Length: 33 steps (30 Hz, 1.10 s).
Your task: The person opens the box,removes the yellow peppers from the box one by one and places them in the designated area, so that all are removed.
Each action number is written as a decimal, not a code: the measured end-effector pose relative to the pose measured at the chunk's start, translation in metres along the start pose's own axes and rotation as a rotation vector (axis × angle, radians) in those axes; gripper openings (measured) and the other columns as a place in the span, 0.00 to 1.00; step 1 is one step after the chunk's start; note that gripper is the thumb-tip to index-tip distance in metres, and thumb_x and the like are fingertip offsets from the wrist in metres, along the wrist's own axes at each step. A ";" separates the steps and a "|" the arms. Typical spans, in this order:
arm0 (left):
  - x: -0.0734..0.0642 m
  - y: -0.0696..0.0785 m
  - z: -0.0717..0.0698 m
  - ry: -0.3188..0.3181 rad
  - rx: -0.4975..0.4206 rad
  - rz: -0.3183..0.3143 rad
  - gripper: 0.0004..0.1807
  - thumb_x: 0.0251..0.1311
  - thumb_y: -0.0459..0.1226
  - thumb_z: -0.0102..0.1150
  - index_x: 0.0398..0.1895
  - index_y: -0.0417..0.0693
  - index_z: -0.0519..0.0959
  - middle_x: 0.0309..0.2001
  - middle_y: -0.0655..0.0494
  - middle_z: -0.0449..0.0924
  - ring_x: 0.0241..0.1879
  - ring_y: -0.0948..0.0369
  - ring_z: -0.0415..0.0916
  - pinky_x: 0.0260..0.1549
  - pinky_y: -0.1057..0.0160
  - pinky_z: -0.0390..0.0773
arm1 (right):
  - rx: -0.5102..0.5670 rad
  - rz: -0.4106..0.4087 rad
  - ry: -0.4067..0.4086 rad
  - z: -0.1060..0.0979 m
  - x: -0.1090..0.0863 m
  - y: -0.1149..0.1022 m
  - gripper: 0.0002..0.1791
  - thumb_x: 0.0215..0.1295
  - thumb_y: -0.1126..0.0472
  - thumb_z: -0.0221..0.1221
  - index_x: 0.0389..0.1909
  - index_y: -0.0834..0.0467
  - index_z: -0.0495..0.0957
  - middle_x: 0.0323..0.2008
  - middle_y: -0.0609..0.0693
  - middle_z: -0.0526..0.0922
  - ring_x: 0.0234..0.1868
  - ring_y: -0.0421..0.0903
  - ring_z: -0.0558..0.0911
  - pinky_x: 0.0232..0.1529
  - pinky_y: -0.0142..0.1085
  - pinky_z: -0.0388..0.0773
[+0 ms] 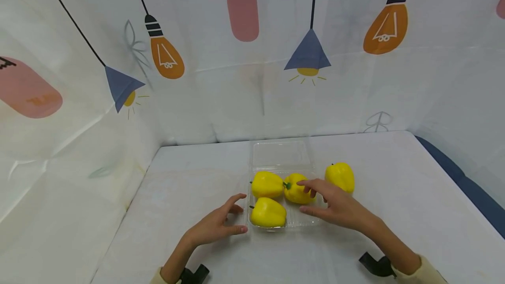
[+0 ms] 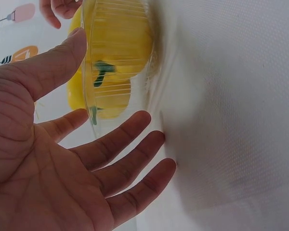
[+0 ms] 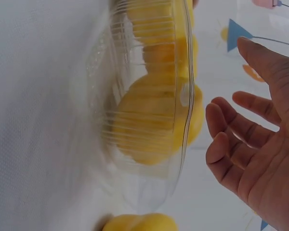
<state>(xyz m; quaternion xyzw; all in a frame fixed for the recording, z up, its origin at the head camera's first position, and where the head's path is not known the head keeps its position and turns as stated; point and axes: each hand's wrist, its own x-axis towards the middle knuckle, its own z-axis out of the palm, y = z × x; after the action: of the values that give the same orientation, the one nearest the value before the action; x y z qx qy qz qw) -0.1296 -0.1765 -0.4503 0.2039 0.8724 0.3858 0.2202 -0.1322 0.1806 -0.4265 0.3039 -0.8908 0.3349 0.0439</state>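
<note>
Nearest the viewer, a black device (image 1: 196,274) is worn at the left wrist and a second black unit (image 1: 375,264) at the right; both sleeves are pale yellow. The left hand (image 1: 215,227) is spread, thumb and fingers apart, just beside the left wall of the clear plastic container (image 1: 301,221); contact cannot be confirmed. The right hand (image 1: 339,203) is spread with fingers loosely bent, above the container's right side, free of any item.

The container rests on the white tabletop (image 1: 197,170) and holds three yellow peppers: front-left pepper (image 1: 268,213), rear-left pepper (image 1: 267,184), and right pepper (image 1: 295,193), its green stem facing left. A loose pepper (image 1: 340,176) sits on the tabletop, right of the container. Behind the peppers, the clear lid (image 1: 282,154) is folded back. Farthest: a white backdrop (image 1: 236,95) printed with lamps and bulbs.
</note>
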 end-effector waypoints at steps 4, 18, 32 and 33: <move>0.000 0.000 0.000 0.000 -0.002 -0.005 0.43 0.56 0.54 0.62 0.71 0.67 0.49 0.58 0.54 0.72 0.58 0.53 0.68 0.54 0.44 0.69 | 0.001 -0.023 -0.009 0.002 0.000 -0.003 0.33 0.55 0.39 0.62 0.60 0.49 0.70 0.43 0.38 0.76 0.42 0.36 0.74 0.38 0.32 0.75; 0.001 -0.003 0.001 0.013 0.034 -0.003 0.42 0.56 0.55 0.61 0.70 0.71 0.49 0.57 0.55 0.73 0.56 0.54 0.70 0.52 0.44 0.71 | 0.024 -0.045 -0.054 0.010 0.003 -0.014 0.32 0.56 0.40 0.62 0.60 0.49 0.70 0.45 0.39 0.77 0.41 0.37 0.74 0.36 0.31 0.75; 0.000 -0.002 0.002 0.009 0.026 -0.006 0.42 0.56 0.54 0.62 0.70 0.71 0.49 0.57 0.56 0.73 0.56 0.54 0.70 0.52 0.44 0.71 | 0.051 -0.081 -0.089 0.024 0.008 -0.018 0.31 0.57 0.42 0.63 0.61 0.39 0.67 0.48 0.31 0.73 0.45 0.38 0.76 0.47 0.36 0.76; 0.001 -0.002 0.002 0.009 0.027 -0.007 0.42 0.56 0.55 0.62 0.70 0.71 0.49 0.57 0.57 0.73 0.56 0.54 0.70 0.52 0.44 0.71 | 0.048 -0.081 -0.090 0.025 0.009 -0.019 0.31 0.57 0.42 0.63 0.61 0.39 0.67 0.48 0.31 0.73 0.44 0.38 0.76 0.47 0.36 0.76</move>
<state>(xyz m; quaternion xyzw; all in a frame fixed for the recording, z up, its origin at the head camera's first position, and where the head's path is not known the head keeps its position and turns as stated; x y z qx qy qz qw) -0.1294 -0.1765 -0.4533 0.2020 0.8792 0.3742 0.2150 -0.1252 0.1492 -0.4327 0.3553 -0.8706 0.3401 0.0098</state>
